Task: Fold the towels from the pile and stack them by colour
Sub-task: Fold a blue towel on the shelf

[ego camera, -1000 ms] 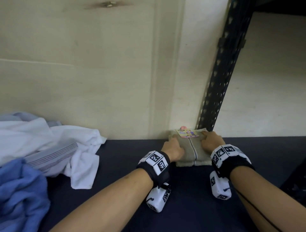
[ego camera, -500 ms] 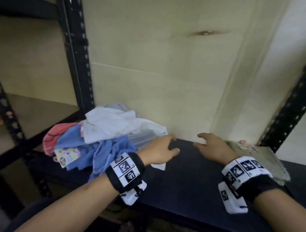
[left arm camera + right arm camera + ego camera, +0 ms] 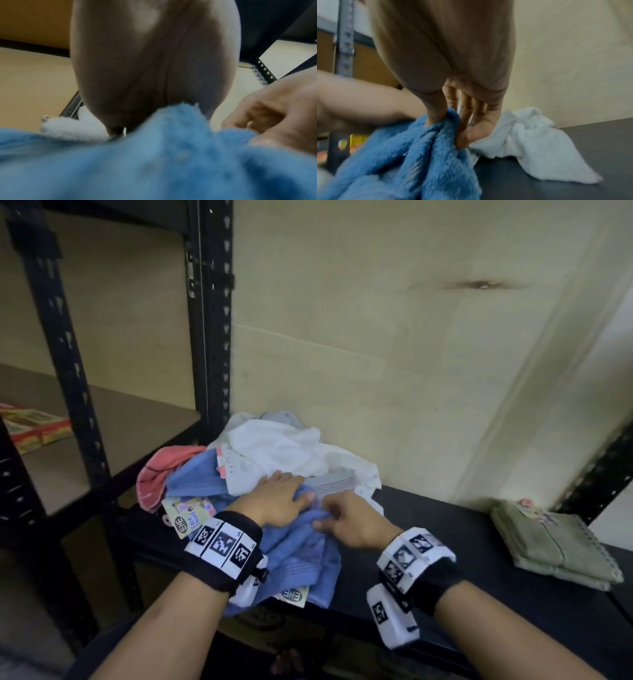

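A loose pile sits at the left end of the dark shelf (image 3: 452, 546): a white towel (image 3: 284, 450), a pink towel (image 3: 161, 470) and a blue towel (image 3: 308, 556) in front. My left hand (image 3: 301, 496) lies on top of the blue towel with its fingers curled into the fabric. Right beside it, my right hand (image 3: 325, 515) pinches a bunched fold of the blue towel (image 3: 423, 155) between thumb and fingers. In the left wrist view the blue towel (image 3: 171, 162) rises into the palm, and the fingers are hidden. A folded beige towel (image 3: 548, 546) lies at the shelf's right end.
A black perforated upright (image 3: 209, 320) stands just behind and left of the pile. The cream wall closes off the back. Paper tags (image 3: 188, 511) hang from the towels. On the neighbouring shelf to the left lies a colourful packet (image 3: 30, 422). The blue towel droops over the front edge.
Both hands left the folded beige towel at the right, crossed the shelf to the left and took hold of the blue towel in the pile. My view turned left with them.
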